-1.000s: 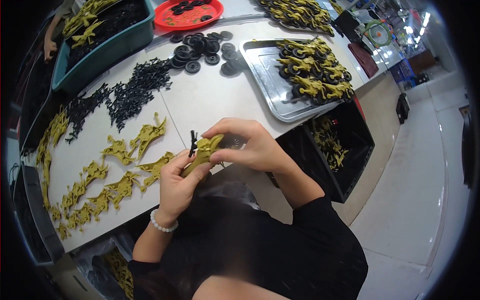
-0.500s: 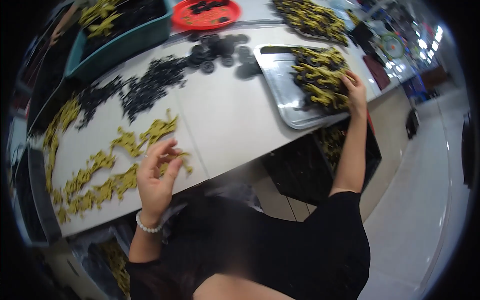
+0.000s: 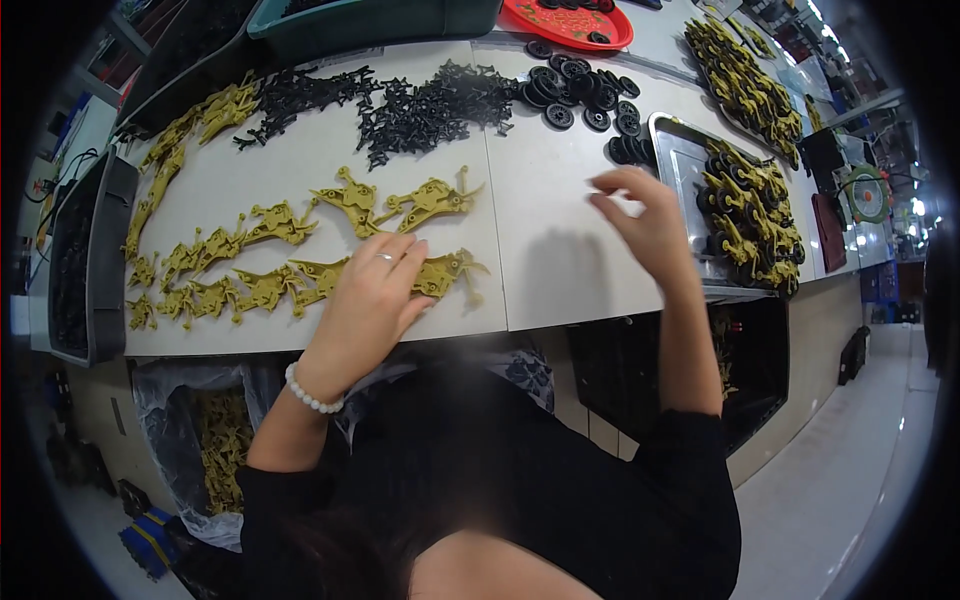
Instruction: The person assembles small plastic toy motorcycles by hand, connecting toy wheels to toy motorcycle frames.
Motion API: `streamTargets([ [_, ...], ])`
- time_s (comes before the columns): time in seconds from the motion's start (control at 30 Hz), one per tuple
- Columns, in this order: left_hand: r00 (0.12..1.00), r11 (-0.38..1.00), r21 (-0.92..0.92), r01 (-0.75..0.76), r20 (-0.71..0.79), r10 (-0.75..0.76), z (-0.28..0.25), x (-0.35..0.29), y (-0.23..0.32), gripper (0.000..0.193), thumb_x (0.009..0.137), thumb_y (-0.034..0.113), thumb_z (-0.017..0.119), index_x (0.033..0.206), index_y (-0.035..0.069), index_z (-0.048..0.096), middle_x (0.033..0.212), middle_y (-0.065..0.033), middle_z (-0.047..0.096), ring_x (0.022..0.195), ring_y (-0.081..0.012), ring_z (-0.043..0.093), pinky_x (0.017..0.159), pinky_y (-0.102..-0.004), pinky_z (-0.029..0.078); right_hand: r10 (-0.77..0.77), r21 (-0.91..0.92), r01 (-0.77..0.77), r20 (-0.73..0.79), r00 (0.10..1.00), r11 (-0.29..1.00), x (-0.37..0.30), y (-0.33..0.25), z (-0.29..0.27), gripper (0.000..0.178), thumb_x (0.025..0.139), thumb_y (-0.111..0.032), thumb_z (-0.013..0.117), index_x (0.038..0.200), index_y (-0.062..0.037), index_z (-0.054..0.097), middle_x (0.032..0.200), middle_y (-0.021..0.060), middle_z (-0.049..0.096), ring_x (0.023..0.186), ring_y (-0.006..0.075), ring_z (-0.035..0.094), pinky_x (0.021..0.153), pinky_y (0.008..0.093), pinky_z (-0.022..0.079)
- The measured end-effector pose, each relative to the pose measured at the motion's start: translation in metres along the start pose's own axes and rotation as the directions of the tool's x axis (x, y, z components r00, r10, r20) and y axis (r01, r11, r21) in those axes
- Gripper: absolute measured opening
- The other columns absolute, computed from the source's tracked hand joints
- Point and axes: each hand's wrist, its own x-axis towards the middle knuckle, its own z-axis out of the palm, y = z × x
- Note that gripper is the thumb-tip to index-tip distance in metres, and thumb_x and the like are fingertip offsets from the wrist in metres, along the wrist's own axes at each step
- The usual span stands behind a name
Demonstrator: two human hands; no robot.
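Yellow plastic parts (image 3: 265, 288), shaped like small frames with pegs, lie in two rows on the white table. My left hand (image 3: 370, 290) is over the right end of the near row, thumb and fingers on either side of a yellow plastic part (image 3: 445, 275) whose right end sticks out. My right hand (image 3: 645, 220) is raised above the table just left of a metal tray (image 3: 680, 165), its thumb and forefinger apart with nothing between them. On the tray are piled yellow parts fitted with black wheels (image 3: 750, 215).
Small black pieces (image 3: 430, 110) and loose black wheels (image 3: 575, 90) lie farther back. Behind them are a red tray (image 3: 580, 35) and a teal bin (image 3: 375, 25). A grey bin (image 3: 95, 265) stands at left. Under the table sit a lined bag of yellow parts (image 3: 225, 440) and a black crate (image 3: 750, 370).
My right hand has left the wheeled parts on the tray and moved left over the table. My left hand has come down onto the near row of yellow parts. The view has shifted.
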Motion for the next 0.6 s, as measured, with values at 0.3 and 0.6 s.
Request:
streamTargets([
  [0.3,0.977,0.993,-0.11,-0.049,0.2,0.071,0.015,0.014,0.011,0.034,0.07,0.014,0.075,0.095,-0.001,0.057,0.089,-0.0137,0.057,0.091,-0.0299,0.052,0.079,-0.0385,0.045,0.057,-0.174,-0.051,0.032,0.998,0.983,0.09,0.009,0.066,0.027,0.076,-0.021,0.072,0.094,-0.0011,0.069,0.09,0.0115,0.064,0.081,0.0237,0.062,0.074,0.033,0.048],
  [0.6,0.88,0.211,-0.878,0.43,0.356,-0.313,0.009,0.012,0.02,0.017,0.088,0.01,0.064,0.094,0.001,0.052,0.076,-0.011,0.063,0.066,-0.0214,0.066,0.058,-0.0288,0.053,0.172,0.02,-0.176,0.119,0.978,0.984,0.086,0.011,0.07,0.019,0.073,-0.012,0.075,0.082,0.0001,0.063,0.074,0.0061,0.064,0.068,0.0133,0.059,0.064,0.0267,0.048],
])
